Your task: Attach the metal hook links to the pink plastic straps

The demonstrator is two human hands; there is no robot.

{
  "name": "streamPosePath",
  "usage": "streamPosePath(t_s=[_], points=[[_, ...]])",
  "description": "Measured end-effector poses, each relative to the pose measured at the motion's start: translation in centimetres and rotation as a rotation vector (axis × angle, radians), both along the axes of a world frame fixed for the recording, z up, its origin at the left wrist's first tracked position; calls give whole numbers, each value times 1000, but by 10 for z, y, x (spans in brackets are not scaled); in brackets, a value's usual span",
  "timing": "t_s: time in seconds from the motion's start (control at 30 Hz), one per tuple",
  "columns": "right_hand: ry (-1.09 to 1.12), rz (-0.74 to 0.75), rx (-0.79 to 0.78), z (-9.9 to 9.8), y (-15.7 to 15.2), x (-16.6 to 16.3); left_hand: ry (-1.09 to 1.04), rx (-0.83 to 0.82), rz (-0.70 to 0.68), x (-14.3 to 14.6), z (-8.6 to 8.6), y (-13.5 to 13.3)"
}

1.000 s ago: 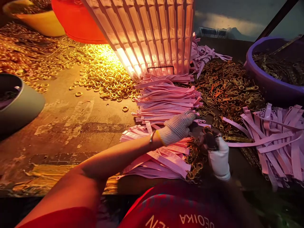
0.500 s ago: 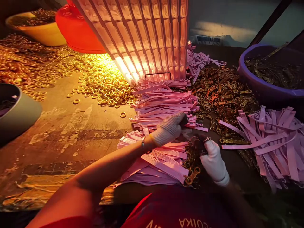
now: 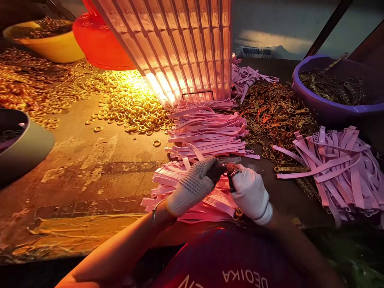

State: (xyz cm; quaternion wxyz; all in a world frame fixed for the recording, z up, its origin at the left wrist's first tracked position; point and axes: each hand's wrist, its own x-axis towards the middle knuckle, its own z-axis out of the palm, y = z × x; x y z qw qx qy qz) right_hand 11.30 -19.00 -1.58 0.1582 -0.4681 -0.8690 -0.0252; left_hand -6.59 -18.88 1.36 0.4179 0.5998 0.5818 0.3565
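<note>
My left hand [image 3: 198, 182], in a pale dotted knit glove with dark fingertips, is closed over the near pile of pink straps [image 3: 168, 186]. A single pink strap [image 3: 196, 152] runs into its grip from behind. My right hand [image 3: 252, 194], in a white glove with dark fingertips, is pinched closed, its fingertips meeting those of the left. What sits between the right fingers is hidden. Below the right hand a brass clasp [image 3: 238, 214] peeks out at the edge of the pile. Just beyond my hands lies a second stack of pink straps [image 3: 207, 130].
Brass rings [image 3: 129, 104] are heaped beneath a red lamp [image 3: 102, 40]. A ribbed translucent panel [image 3: 186, 48] stands at the back. Metal clasps [image 3: 270, 112], loose pink straps [image 3: 345, 172] and a purple basin [image 3: 300, 84] lie to the right. A pale round container [image 3: 39, 140] is at left.
My right hand has moved left and up from the clasps to meet my left hand. The left hand has come nearer my body, and a pink strap now leads into it.
</note>
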Motion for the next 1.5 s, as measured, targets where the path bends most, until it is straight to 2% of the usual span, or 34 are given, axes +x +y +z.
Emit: streamPosePath(t_s=[0.07, 0.17, 0.23, 0.37, 0.53, 0.63, 0.73, 0.87, 0.97, 1.1, 1.27, 1.4, 1.5], points=[[-18, -14, 45, -8, -3, 3, 102, 122, -49, 3, -4, 0], [-9, -23, 67, -15, -4, 8, 70, 122, -158, 8, -14, -6], [2, 2, 46, -13, -4, 10, 35, 109, -152, 11, -22, -13], [34, 25, -62, 3, -4, 10, -66, 64, -56, 12, -33, -23], [-89, 66, -298, 29, 0, 14, -147, -125, -65, 4, -33, -26], [-208, 75, -444, 41, 4, 16, -140, -118, -64, 4, -31, -28], [-277, 64, -502, 45, 5, 11, -129, -98, -61, 5, -29, -30], [-320, 1, -474, 34, 1, -2, -19, -29, -47, 4, -29, -30], [-302, 48, -462, 22, -1, -5, 105, 30, -99, 3, -24, -31], [-199, 99, -503, 11, 1, 4, 168, 70, -204, 3, -14, -32], [-42, 127, -477, 11, 5, 15, 270, 27, -179, 6, -19, -31], [-167, 115, -409, 11, 1, 12, 356, 18, -130, 8, -26, -35], [-262, 164, -290, 6, -2, 9, 349, 9, -135, 10, -29, -38]])
